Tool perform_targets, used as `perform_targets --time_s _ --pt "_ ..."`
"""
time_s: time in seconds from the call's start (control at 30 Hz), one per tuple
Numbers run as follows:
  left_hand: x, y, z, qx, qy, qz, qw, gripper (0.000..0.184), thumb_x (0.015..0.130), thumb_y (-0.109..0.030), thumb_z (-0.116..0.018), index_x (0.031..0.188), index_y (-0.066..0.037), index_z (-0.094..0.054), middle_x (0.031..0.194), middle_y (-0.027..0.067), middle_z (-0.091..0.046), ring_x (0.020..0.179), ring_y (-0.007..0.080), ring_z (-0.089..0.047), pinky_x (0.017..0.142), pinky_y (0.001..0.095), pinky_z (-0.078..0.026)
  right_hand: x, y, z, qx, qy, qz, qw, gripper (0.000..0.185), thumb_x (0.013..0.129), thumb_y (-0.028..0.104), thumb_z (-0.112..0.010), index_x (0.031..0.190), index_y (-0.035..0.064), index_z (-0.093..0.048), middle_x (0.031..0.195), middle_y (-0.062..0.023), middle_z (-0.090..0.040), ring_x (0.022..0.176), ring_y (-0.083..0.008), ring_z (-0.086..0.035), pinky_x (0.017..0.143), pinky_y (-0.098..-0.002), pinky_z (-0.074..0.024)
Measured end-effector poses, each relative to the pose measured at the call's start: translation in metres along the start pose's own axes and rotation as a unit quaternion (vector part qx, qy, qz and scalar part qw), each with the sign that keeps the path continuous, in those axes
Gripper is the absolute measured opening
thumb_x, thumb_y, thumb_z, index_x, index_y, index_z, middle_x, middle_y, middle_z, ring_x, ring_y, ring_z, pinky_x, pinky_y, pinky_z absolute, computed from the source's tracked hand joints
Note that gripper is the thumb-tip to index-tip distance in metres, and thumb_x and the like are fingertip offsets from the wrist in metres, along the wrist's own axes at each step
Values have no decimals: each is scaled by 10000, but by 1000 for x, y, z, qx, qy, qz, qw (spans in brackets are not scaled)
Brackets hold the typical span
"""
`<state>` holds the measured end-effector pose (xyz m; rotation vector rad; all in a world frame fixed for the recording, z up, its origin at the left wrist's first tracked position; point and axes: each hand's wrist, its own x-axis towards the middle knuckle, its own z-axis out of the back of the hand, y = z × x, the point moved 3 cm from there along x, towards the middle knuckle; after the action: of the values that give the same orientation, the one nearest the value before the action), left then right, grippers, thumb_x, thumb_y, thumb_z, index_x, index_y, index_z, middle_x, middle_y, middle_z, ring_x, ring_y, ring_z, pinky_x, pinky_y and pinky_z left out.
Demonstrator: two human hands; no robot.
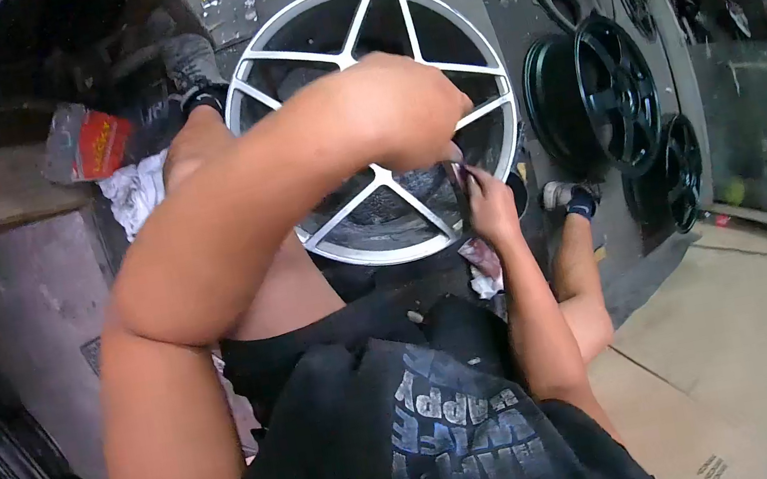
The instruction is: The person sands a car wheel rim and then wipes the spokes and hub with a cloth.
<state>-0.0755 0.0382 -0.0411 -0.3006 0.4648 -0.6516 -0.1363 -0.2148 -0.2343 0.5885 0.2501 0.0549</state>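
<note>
Left hand [424, 116] and right hand [492, 206] sit close together over the near right part of a silver wheel [413, 200], which lies with its spokes towards me, between the person's spread legs. From my distant seat, looking down through the head camera, I judge it is placed there so both hands can reach the rim.

The right hand has its fingers closed on a small dark strip [466, 177], thin and partly hidden, just at the gap between the hands. The left hand is curled, its back and wrist towards me; most fingers are out of sight, so I cannot tell how far closed it is or whether it grips the strip too. Perhaps the two work together to keep that small piece under control.

The left arm bends sharply at the elbow, its forearm slanting across the wheel and covering the hub, with the wrist flexed downward. The right forearm rises more directly from near the body, inside the right leg.

A crumpled scrap [482, 266] lies just below the right hand, likely kept within easy reach. Off to the right, a dark green wheel [621, 93] stands on edge.
</note>
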Motion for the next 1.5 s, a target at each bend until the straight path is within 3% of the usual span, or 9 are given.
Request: perform_targets --time_s 0.1,0.2,0.37,0.53,0.67,1.17,1.33,1.43,1.5 --pt "-15 21 15 33 25 62 997 489 921 -303 -716 1346 -69 -648 1169 216 -717 1084 383 -695 932 484 -562 -34 11 35 -46 -26 -55 997 265 996 119 -544 1194 21 -692 1061 -285 -703 1021 -452 -688 872 -488 -535" --pt "-20 32 16 29 -23 52 998 442 933 -294 -704 1309 -65 -665 1165 211 -719 1082 384 -698 934 474 -564 -35 4 36 75 -89 -62 991 198 974 136 -628 1127 29 -694 997 -250 -722 944 -403 -719 834 -432 -546" --pt "-24 27 18 -1 -8 45 999 433 949 -305 -681 1304 -58 -660 1180 185 -724 1114 369 -690 956 474 -555 10 1 -5 -103 -1 67 992 235 864 149 -766 986 -20 -658 953 -250 -694 942 -444 -674 826 -474 -532" --pt "-14 28 9 43 44 29 998 423 951 -317 -667 1283 -54 -666 1152 168 -738 1109 361 -694 958 479 -552 84 25 -16 -73 10 97 993 253 850 141 -774 914 -42 -612 915 -261 -700 891 -459 -677 793 -488 -533" --pt "-32 43 13 20 50 54 997 392 932 -306 -692 1231 -53 -688 1115 180 -744 1073 368 -706 935 481 -560 38 9 -4 -111 62 48 991 277 821 148 -800 886 -23 -592 917 -259 -698 899 -458 -680 784 -489 -534" --pt "-26 24 1 63 59 28 996 361 931 -287 -697 1212 -61 -705 1117 175 -741 1050 358 -714 898 477 -567 47 4 3 -73 87 -11 994 349 789 236 -865 926 -17 -667 898 -217 -734 845 -389 -719 769 -449 -551" --pt "-10 7 1 -5 66 6 998 386 918 -314 -705 1229 -86 -705 1131 167 -743 1075 355 -707 921 468 -563 101 -2 -16 -92 66 67 991 479 759 310 -894 1024 -42 -708 962 -245 -740 907 -363 -738 806 -435 -557" --pt "-23 22 4 33 53 16 998 403 934 -323 -695 1252 -76 -691 1122 171 -744 1070 355 -711 919 467 -566 65 -8 4 -88 142 -46 985 449 759 302 -895 994 -38 -718 934 -227 -743 878 -350 -731 816 -431 -551" --pt "-21 23 7 96 55 19 994 400 936 -302 -694 1245 -48 -684 1098 177 -745 1027 364 -722 880 474 -576 71 -30 -8 -59 119 -16 991 419 759 295 -893 952 -34 -720 882 -215 -742 814 -313 -728 753 -423 -553"
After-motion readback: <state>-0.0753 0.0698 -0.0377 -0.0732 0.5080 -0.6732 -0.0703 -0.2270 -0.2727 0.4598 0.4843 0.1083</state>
